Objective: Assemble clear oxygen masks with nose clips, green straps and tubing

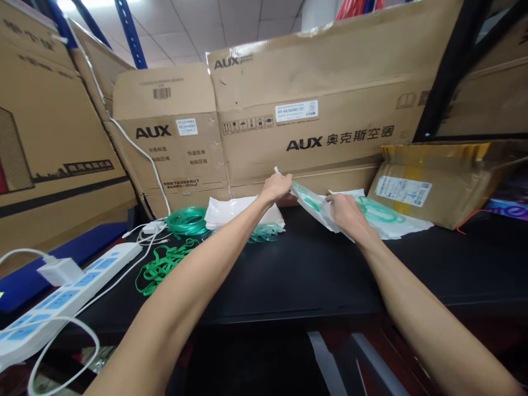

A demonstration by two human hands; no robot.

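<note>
Both my hands hold a clear and white pouch (314, 208) with green tubing inside, lifted and tilted above the black table. My left hand (277, 187) pinches its upper left corner, fingers closed. At its lower right side my right hand (346, 213) is closed on the edge. Right of that hand, another pouch with green tubing (381, 215) lies on the table. White packets (235, 212) lie left of centre, with clear greenish pieces (266, 233) at their front edge. A coil of green tubing (186, 221) and a tangle of green straps (163, 266) sit further left.
The black table (289, 280) has a white power strip (70, 297) with cables at its left. Large cardboard boxes (330, 110) stand behind, and an open carton (412, 187) sits at the back right. A blue flat object (78, 253) lies behind the power strip.
</note>
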